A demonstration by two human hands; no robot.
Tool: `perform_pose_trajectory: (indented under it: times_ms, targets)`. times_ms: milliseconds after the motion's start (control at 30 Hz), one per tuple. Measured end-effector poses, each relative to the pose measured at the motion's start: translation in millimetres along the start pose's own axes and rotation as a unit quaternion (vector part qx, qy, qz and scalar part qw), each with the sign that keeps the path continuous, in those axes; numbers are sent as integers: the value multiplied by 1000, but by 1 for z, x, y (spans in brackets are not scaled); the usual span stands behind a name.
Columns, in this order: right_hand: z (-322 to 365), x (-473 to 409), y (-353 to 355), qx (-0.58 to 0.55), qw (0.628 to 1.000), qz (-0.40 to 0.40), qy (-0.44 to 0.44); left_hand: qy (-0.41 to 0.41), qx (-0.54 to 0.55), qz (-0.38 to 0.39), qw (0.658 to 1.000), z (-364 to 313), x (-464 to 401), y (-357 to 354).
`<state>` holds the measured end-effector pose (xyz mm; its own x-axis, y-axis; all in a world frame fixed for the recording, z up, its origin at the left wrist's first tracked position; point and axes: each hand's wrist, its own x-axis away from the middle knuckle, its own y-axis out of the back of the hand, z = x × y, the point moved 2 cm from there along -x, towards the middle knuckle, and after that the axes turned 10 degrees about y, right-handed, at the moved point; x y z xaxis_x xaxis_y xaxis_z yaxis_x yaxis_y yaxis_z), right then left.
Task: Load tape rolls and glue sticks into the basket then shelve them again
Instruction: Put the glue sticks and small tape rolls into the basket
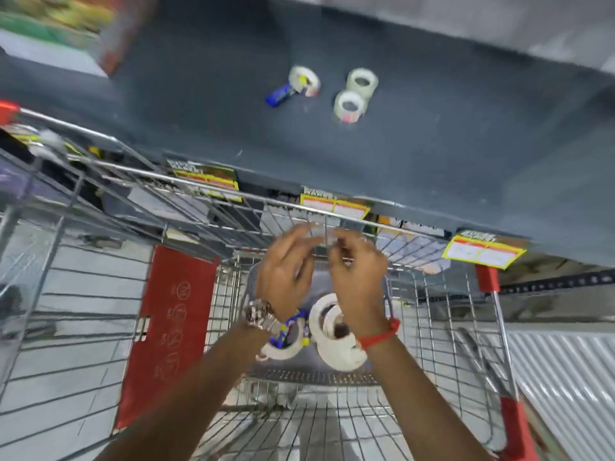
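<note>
- Left hand (288, 271) and right hand (357, 271) meet above the basket (442, 314), fingers half curled; whether they hold something, I cannot tell.
- Tape rolls (327, 324) lie in the basket below the hands; more tape rolls (354, 94) and a blue glue stick (278, 96) on the shelf (199, 111) beyond the basket.
- Price labels (482, 254): writing too blurred.

Motion blur smears both hands, the left hand (288, 267) and the right hand (357, 266), so whether anything sits between their fingertips can't be made out. The wrists cover part of the tape rolls (332, 331) in the basket (432, 294). Print on the shelf's price tags (482, 252) is unreadable. A boxed item (63, 24) at top left is cut off and blurred.
</note>
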<state>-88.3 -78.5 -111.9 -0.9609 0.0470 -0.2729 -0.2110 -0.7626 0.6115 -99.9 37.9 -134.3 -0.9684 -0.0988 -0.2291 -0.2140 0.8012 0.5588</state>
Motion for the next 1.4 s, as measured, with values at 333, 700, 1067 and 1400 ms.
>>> perform_pose_trajectory:
  times_ms: [333, 700, 1067, 1400]
  targets:
    - [37, -178, 27, 159, 983, 15, 90, 40, -194, -56, 979, -29, -188, 53]
    - [25, -188, 14, 304, 935, 128, 129, 59, -331, 69, 939, -25, -236, 11]
    - [35, -123, 31, 238, 959, 25, 153, 57, -260, -23, 964, -33, -204, 34]
    - [-5, 47, -23, 79, 992, 40, 86, 151, -10, -68, 986, 44, 14, 18]
